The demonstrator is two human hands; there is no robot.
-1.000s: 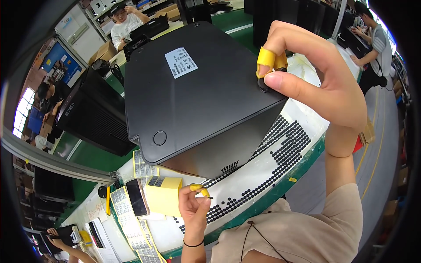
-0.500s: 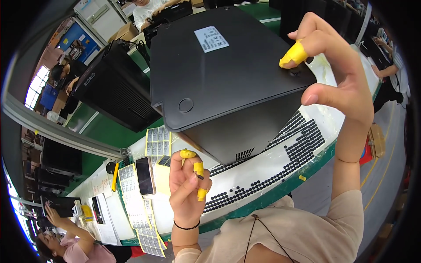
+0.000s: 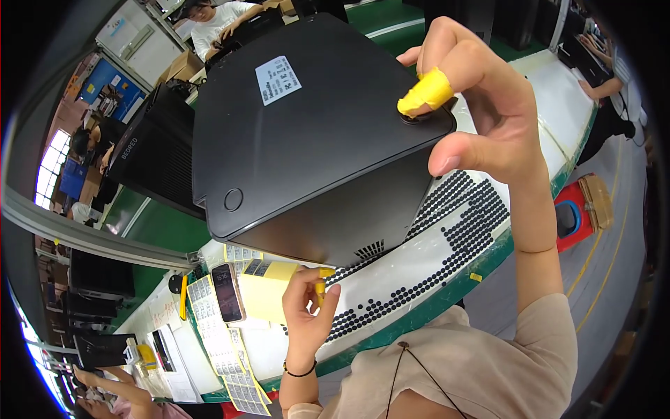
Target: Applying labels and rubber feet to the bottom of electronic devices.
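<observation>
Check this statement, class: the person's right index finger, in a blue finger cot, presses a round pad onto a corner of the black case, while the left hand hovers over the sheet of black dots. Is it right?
Not quite. The head view shows the finger cot on the right hand is yellow, not blue. The rest holds: it presses a round pad at a corner of the black case, and the left hand is over the sheet of black dots.

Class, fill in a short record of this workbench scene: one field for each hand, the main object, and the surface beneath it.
Right hand: raised, yellow-capped fingertip pressing a round spot at the corner of the black case
Left hand: low, at the sheet's near edge, beside a yellow pad
Main object: black case, white label on top
Surface: white sheet of black dots
</observation>
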